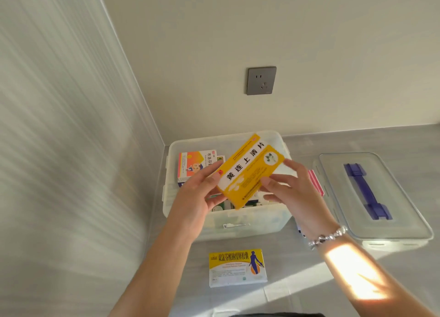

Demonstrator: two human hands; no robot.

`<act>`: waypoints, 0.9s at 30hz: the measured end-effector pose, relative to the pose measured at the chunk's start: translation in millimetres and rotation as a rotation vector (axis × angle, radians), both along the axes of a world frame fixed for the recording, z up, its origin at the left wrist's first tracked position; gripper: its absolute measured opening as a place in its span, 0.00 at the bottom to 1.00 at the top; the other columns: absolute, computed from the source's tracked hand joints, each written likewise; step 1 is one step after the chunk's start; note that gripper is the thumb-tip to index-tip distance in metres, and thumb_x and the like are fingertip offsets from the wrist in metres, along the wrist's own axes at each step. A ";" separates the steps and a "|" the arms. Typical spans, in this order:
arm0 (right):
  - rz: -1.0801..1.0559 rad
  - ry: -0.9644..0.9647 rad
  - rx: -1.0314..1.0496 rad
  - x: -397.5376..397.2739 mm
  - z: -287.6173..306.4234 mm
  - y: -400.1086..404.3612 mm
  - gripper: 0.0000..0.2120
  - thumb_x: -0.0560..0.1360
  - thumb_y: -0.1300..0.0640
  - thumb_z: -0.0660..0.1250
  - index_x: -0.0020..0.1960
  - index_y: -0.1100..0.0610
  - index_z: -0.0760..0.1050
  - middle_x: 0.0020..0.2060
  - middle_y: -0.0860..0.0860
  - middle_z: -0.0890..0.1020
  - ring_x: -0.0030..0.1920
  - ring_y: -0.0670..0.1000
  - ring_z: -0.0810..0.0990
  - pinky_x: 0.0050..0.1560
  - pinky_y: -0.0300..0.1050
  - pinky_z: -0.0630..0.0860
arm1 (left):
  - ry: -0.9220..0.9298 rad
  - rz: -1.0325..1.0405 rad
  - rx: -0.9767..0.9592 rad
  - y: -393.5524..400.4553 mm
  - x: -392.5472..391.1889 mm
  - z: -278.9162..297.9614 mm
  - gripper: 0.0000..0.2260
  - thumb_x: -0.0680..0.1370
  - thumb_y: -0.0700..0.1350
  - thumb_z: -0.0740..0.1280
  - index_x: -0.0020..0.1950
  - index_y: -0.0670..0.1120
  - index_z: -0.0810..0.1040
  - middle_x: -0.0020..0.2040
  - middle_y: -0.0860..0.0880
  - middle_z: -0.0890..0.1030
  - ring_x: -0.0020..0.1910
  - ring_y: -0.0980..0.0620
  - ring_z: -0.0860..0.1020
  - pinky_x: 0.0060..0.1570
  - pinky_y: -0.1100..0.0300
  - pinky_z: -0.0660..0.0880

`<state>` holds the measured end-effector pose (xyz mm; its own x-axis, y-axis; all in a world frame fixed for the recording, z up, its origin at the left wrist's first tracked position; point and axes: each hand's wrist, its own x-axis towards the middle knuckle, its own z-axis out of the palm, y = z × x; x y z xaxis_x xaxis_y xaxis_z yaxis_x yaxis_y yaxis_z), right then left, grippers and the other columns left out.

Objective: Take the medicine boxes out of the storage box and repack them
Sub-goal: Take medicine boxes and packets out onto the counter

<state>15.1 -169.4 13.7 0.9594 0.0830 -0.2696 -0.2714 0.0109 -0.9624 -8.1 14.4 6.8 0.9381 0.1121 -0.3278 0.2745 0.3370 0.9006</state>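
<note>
Yellow medicine box (251,171) is held in the air directly over the open storage box (226,219), clear of its rim, face toward the camera. Long axis runs diagonally, low end toward the near-left of the storage box, high end toward its far-right corner. Left hand (200,195) closed on the low end, thumb on the printed face; right hand (292,192) pinches the near-right edge, thumb on front, fingers behind. Both hands are on the box; neither is nearer. Inside the storage box: an orange-and-white carton (195,165) at the far-left, more packs beneath, partly hidden by the hands. In front of the storage box, well apart, a yellow-and-white carton (238,268) lies flat on the grey surface (309,281). Right of the storage box: clear lid (376,197), blue handle up; between them a pink-striped pack (316,183), mostly hidden. Judgement: set-down beside the yellow-and-white carton looks unobstructed; lid and striped pack crowd the right side.
</note>
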 end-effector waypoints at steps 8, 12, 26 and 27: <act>0.306 0.090 -0.192 -41.6 -22.2 -25.9 0.19 0.66 0.56 0.72 0.55 0.50 0.75 0.41 0.51 0.86 0.42 0.49 0.85 0.40 0.41 0.78 | 0.130 -0.075 0.141 29.9 -57.1 -24.9 0.18 0.67 0.47 0.68 0.55 0.44 0.77 0.47 0.44 0.85 0.44 0.46 0.84 0.44 0.55 0.82; 0.276 0.244 -0.292 -53.8 -73.7 -27.6 0.16 0.68 0.61 0.72 0.54 0.54 0.75 0.41 0.52 0.86 0.43 0.50 0.85 0.48 0.52 0.81 | 0.289 0.121 0.228 9.3 -82.6 -77.6 0.16 0.68 0.43 0.74 0.52 0.39 0.77 0.47 0.42 0.85 0.43 0.46 0.84 0.42 0.55 0.80; 0.241 0.359 -0.652 -55.2 -191.3 -9.6 0.14 0.68 0.53 0.73 0.51 0.52 0.74 0.39 0.47 0.82 0.38 0.48 0.83 0.39 0.44 0.82 | 0.402 0.153 0.522 -18.0 -94.6 -168.6 0.08 0.73 0.42 0.71 0.43 0.57 0.79 0.40 0.55 0.83 0.42 0.55 0.81 0.46 0.56 0.78; 0.239 0.355 -0.653 -55.6 -192.8 -9.4 0.14 0.68 0.53 0.72 0.52 0.53 0.75 0.39 0.48 0.83 0.39 0.48 0.83 0.40 0.44 0.82 | 0.395 0.149 0.531 -18.4 -94.3 -170.0 0.08 0.73 0.42 0.70 0.44 0.56 0.80 0.40 0.55 0.83 0.42 0.55 0.81 0.46 0.56 0.78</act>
